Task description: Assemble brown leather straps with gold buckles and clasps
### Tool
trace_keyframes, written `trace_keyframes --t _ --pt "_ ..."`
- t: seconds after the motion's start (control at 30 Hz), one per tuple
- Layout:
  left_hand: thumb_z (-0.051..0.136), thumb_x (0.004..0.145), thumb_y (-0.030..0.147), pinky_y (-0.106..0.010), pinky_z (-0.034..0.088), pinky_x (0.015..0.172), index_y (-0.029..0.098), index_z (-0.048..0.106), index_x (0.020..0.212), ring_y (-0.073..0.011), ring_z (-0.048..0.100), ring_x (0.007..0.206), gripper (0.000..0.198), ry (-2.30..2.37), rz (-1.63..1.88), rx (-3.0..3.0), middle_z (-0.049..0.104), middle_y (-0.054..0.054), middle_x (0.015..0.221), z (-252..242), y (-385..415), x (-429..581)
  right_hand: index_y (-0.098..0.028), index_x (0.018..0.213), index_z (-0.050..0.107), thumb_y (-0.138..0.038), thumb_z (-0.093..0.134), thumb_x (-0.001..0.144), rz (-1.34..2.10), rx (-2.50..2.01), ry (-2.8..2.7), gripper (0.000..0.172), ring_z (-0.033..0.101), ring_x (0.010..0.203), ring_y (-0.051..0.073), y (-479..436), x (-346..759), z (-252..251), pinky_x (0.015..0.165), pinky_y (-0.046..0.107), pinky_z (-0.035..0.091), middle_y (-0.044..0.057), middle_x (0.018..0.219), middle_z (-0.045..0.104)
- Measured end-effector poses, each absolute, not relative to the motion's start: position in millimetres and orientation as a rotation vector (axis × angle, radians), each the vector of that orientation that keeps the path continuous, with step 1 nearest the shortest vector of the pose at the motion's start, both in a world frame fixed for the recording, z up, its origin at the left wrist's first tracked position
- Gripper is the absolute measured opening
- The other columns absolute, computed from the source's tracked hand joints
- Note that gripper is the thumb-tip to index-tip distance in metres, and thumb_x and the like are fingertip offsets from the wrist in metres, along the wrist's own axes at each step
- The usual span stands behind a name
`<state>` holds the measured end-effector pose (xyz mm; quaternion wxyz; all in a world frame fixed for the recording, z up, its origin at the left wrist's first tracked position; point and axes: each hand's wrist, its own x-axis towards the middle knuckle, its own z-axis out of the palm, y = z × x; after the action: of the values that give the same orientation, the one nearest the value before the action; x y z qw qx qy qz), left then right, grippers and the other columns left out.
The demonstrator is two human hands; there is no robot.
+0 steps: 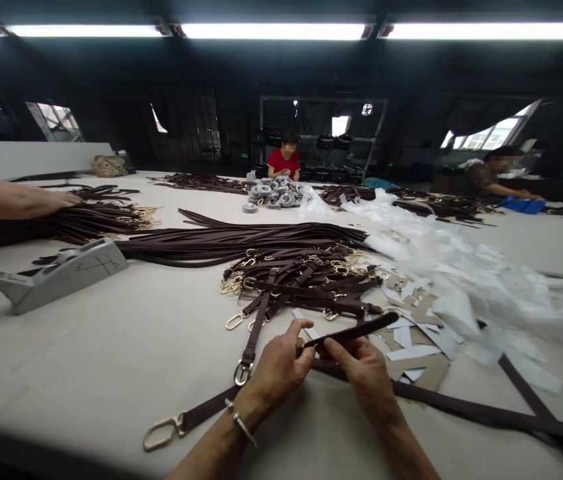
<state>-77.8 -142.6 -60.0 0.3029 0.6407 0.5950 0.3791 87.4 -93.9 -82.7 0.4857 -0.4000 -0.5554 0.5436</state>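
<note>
A dark brown leather strap (374, 327) runs between my two hands, its rounded tip pointing up to the right. My left hand (284, 363) pinches it near a small piece of gold hardware that the fingers partly cover. With thumb on top, my right hand (364, 373) grips the same strap. Its long part trails right across the table, and a gold oval clasp (161, 433) ends a strap piece at lower left. Just beyond my hands lies a heap of short buckled straps (306, 280). A gold buckle (242, 372) rests beside my left wrist.
A grey tape dispenser (64, 275) stands at left, near another person's arm (16, 197) over bundled straps. Long straps (241, 240) lie behind the heap. Card scraps (418, 340) and crumpled clear plastic (491, 280) spread at right. Grey rolls (276, 193) and two more people are farther back.
</note>
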Motion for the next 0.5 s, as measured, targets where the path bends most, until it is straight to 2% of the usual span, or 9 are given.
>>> trace_keyframes --t 0.1,0.23,0.37,0.5 --pt "0.051 0.085 0.02 -0.024 0.025 0.051 0.021 0.05 0.125 -0.0133 0.042 0.053 0.039 1.522 0.999 1.675 0.048 0.007 0.058 -63.3 -138.3 -82.0 -0.018 0.081 0.073 -0.045 0.076 0.078 1.072 -0.913 -1.521 0.028 0.07 0.066 0.024 -94.1 85.3 -88.5 0.061 0.031 0.058 0.008 0.072 0.073" --pt "0.05 0.083 0.016 -0.024 0.024 0.05 0.02 0.051 0.123 -0.0135 0.041 0.053 0.041 1.467 0.971 1.654 0.046 0.007 0.057 -66.1 -132.3 -84.7 -0.023 0.092 0.074 -0.026 0.066 0.089 0.686 -0.651 -1.796 0.009 0.069 0.075 0.021 -95.4 84.0 -92.1 0.069 0.028 0.055 0.005 0.082 0.073" --pt "0.049 0.08 0.012 -0.025 0.029 0.055 0.018 0.052 0.123 -0.0158 0.049 0.059 0.043 1.582 0.948 1.724 0.053 0.005 0.06 -67.4 -132.6 -80.5 -0.026 0.098 0.075 -0.018 0.064 0.088 0.755 -0.518 -1.872 0.016 0.067 0.08 0.021 -98.0 83.7 -89.1 0.075 0.029 0.053 0.005 0.087 0.073" --pt "0.048 0.086 0.017 -0.026 0.034 0.059 0.017 0.048 0.126 -0.0165 0.053 0.062 0.04 1.541 1.029 1.673 0.058 0.001 0.067 -63.1 -136.8 -79.3 -0.024 0.094 0.075 -0.028 0.07 0.087 0.92 -0.558 -1.779 0.01 0.068 0.084 0.023 -96.7 85.8 -86.9 0.077 0.031 0.054 0.006 0.089 0.073"
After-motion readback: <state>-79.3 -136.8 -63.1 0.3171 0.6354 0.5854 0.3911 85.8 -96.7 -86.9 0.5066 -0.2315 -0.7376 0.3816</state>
